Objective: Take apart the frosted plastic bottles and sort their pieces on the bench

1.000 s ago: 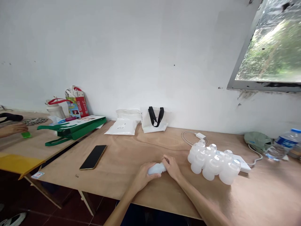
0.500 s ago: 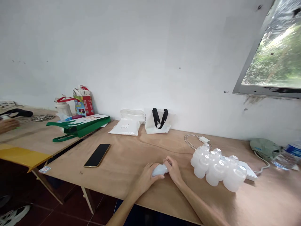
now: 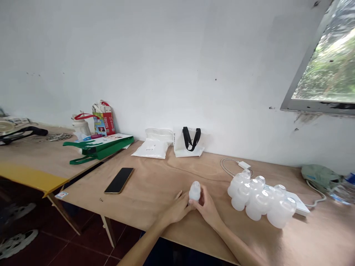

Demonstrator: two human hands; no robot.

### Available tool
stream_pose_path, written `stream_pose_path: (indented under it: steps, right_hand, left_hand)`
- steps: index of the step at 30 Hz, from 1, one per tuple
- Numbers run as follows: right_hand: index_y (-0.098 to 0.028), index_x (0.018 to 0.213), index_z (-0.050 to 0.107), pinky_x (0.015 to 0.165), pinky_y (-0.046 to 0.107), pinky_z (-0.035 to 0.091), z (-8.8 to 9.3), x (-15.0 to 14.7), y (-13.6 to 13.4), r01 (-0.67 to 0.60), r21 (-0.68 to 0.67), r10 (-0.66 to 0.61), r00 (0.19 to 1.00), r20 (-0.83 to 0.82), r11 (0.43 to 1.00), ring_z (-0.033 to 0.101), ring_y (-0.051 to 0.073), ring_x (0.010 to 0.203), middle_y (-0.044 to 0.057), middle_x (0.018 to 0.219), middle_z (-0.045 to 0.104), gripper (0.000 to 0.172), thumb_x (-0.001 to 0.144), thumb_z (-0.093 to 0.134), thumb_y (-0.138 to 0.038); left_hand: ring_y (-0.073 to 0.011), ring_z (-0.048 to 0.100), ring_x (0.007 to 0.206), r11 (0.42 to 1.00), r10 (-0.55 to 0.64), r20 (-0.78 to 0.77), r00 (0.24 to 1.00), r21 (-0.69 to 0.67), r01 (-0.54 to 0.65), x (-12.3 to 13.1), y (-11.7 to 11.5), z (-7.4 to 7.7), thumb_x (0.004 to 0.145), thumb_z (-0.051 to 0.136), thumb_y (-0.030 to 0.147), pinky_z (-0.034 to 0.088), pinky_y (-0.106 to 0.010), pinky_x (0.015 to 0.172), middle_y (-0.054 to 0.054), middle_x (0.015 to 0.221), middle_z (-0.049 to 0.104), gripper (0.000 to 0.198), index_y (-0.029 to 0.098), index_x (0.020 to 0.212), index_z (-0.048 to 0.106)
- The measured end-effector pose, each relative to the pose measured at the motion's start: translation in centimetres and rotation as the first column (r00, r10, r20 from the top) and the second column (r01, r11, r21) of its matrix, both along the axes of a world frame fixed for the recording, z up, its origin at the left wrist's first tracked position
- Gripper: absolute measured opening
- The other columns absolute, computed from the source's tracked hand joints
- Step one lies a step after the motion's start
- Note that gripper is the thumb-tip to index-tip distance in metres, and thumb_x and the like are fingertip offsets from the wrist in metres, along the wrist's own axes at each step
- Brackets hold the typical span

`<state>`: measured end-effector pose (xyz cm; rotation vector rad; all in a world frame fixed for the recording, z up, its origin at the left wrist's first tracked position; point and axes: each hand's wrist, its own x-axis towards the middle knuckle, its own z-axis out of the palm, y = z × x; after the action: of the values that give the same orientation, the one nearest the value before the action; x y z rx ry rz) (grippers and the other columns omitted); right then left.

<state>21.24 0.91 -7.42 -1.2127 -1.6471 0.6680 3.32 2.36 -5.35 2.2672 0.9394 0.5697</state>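
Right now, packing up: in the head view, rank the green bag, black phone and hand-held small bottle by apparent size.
1. green bag
2. black phone
3. small bottle, smallest although it is nearest the camera

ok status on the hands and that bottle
Both gripping: left hand, right hand. Upright bottle between them. Nothing blocking; other bottles sit apart, right.

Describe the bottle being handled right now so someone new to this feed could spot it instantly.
On the near plywood table, look toward the front edge, right of the black phone and left of the cluster of white bottles. There the left hand and right hand hold one small translucent bottle upright. Unlike the clustered ones bunched together, it stands alone between the fingers.
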Motion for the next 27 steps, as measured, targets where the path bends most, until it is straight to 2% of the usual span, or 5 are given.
stream_pose_path:
  steps: [4, 10, 16, 22, 27]
  right_hand:
    - [-0.026, 0.142, 0.034, 0.074, 0.037, 0.053, -0.4, 2.2, -2.6, 0.117, -0.058, -0.117, 0.993, -0.005, 0.991, 0.059, 0.019, 0.073, 0.004, 0.098, 0.059, 0.062, 0.091, 0.055, -0.052]
    - [-0.029, 0.117, 0.057, 0.068, 0.032, 0.05, -1.4, 5.4, -6.1, 0.019, -0.148, -0.015, 0.999, 0.03, 0.989, 0.058, 0.019, 0.067, 0.0, 0.078, 0.061, 0.034, 0.092, 0.053, -0.051]
    - [-0.028, 0.104, 0.064, 0.065, 0.032, 0.048, -1.0, 6.0, -6.8, 0.044, -0.18, -0.04, 0.999, 0.027, 0.983, 0.058, 0.021, 0.066, 0.001, 0.073, 0.063, 0.035, 0.093, 0.049, -0.057]
    - [-0.029, 0.1, 0.064, 0.065, 0.032, 0.048, -1.2, 5.6, -6.4, 0.052, -0.178, -0.042, 0.997, 0.058, 0.983, 0.06, 0.022, 0.068, 0.001, 0.071, 0.063, 0.032, 0.093, 0.05, -0.057]
    - [-0.028, 0.095, 0.063, 0.081, 0.037, 0.05, -1.0, 5.2, -5.2, 0.054, -0.035, -0.044, 0.971, 0.236, 0.998, 0.063, 0.025, 0.09, 0.005, 0.095, 0.068, 0.021, 0.096, 0.045, -0.039]
  left_hand:
    - [-0.0285, 0.045, 0.14, 0.998, -0.028, -0.094, 0.995, -0.063, 0.022, 1.7, 3.2, 0.6, 0.1, 0.042, 0.052, 0.014, -0.051, 0.123, -0.009, 0.148, 0.053, 0.049, 0.024, 0.141, 0.048]
    - [-0.0309, 0.042, 0.141, 1.0, -0.001, -0.124, 0.992, -0.006, 0.0, 8.4, 7.2, 0.1, 0.099, 0.038, 0.055, 0.017, -0.05, 0.123, -0.016, 0.148, 0.051, 0.061, 0.015, 0.145, 0.042]
    - [-0.0277, 0.037, 0.145, 0.996, 0.054, -0.153, 0.987, 0.079, -0.042, 14.0, 8.8, -1.4, 0.101, 0.024, 0.057, 0.013, -0.048, 0.125, -0.017, 0.152, 0.046, 0.067, 0.012, 0.151, 0.033]
    - [-0.0242, 0.029, 0.149, 0.975, 0.058, -0.174, 0.983, 0.221, -0.019, 15.4, 9.2, -3.3, 0.104, 0.021, 0.047, 0.01, -0.051, 0.125, -0.012, 0.159, 0.038, 0.058, 0.018, 0.152, 0.034]
    - [-0.0229, 0.023, 0.152, 0.969, 0.018, -0.253, 0.967, 0.242, 0.046, 14.6, 9.5, -3.7, 0.105, 0.017, 0.041, 0.009, -0.054, 0.124, -0.006, 0.162, 0.032, 0.053, 0.026, 0.153, 0.035]
